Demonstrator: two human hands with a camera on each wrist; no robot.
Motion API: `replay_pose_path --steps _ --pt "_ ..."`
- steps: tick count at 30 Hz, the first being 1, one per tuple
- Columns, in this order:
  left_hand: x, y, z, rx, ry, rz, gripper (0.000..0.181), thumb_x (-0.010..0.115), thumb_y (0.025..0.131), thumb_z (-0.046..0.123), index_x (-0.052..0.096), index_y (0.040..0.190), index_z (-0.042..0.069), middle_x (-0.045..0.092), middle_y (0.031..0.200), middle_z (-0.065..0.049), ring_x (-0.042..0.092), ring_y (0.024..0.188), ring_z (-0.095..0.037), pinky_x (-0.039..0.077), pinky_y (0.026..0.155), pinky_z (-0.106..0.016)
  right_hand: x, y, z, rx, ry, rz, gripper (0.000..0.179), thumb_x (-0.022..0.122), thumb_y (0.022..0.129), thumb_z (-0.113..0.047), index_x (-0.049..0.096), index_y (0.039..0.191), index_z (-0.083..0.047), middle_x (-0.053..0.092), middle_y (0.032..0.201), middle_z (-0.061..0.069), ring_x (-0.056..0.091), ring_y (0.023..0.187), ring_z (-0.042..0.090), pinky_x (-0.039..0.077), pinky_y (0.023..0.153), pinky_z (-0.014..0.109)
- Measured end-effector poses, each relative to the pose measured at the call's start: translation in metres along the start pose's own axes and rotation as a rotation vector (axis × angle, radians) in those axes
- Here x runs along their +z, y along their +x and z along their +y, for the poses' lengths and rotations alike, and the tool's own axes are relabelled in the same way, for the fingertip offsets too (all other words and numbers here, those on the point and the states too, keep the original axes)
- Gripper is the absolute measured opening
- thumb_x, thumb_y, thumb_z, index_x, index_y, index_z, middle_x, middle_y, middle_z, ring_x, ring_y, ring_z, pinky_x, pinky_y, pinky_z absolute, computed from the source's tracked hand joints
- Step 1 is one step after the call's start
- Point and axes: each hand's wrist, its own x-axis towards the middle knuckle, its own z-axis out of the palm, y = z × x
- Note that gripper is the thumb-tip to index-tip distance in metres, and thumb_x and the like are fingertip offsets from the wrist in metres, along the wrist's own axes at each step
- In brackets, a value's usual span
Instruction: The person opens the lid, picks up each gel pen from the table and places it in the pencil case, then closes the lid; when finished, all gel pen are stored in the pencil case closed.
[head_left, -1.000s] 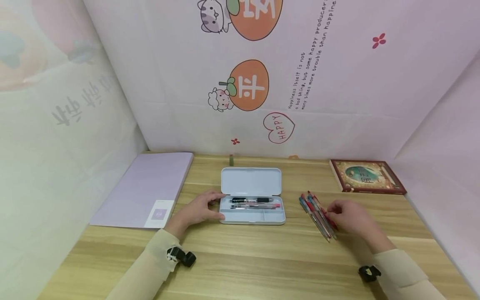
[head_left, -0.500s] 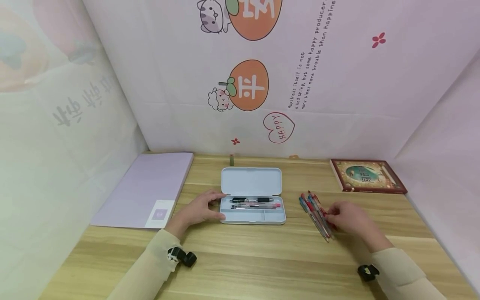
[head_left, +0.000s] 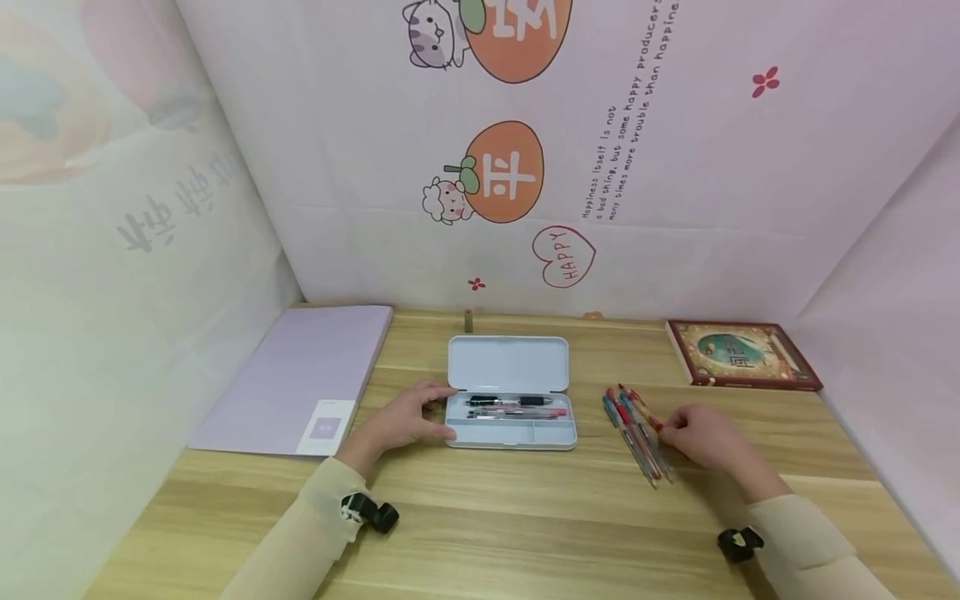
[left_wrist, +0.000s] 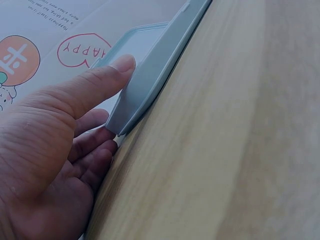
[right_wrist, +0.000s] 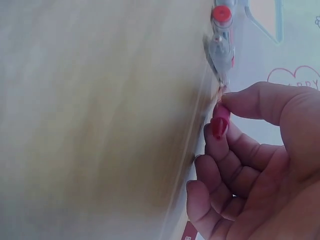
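Note:
An open light-blue pencil case point(head_left: 491, 432) lies mid-table with its lid tipped back. Several pens, dark and pink-ended point(head_left: 517, 412), lie in its rear compartment. My left hand point(head_left: 405, 417) holds the case's left end, the thumb on the front corner and fingers at the rear; in the left wrist view the thumb point(left_wrist: 107, 77) presses the case wall. To the right of the case is a small bundle of pens point(head_left: 633, 437) with blue and red parts. Beside it, my right hand point(head_left: 705, 435) pinches a red pen point(right_wrist: 220, 122) by one end between thumb and index finger.
A lilac folder point(head_left: 300, 375) with a white label lies at the left. A dark-red bordered book point(head_left: 742, 354) lies at the back right. Near the back edge stands a small green object point(head_left: 468, 321). Printed white sheets point(head_left: 360, 150) wall in the wooden table.
The red pen in my right hand has swung away from the bundle at its held end, its far tip still by the other pens. The left hand keeps its hold; the head view shifts slightly.

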Motion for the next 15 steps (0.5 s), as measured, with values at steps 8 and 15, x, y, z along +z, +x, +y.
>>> replay_pose_path --steps 8,15 --pt "0.0 0.001 0.0 -0.006 0.01 0.0 0.08 0.083 0.074 0.049 0.054 0.142 0.018 0.05 0.133 0.001 0.049 0.113 -0.018 0.041 0.099 -0.042 -0.003 0.002 0.009 -0.003 0.011 0.054 0.02 0.063 0.093 -0.024 0.069 0.092 -0.005 0.062 0.082 0.003 0.051 0.07 0.018 0.042 0.061 0.034" --pt "0.0 0.001 0.0 0.005 0.012 -0.002 0.078 0.083 0.076 0.046 0.054 0.142 0.017 0.049 0.135 -0.001 0.049 0.114 -0.019 0.04 0.099 -0.043 -0.004 0.002 0.012 0.025 0.07 0.072 0.025 0.063 0.095 -0.028 0.068 0.1 -0.004 0.061 0.083 0.004 0.051 0.071 0.02 0.041 0.059 0.034"
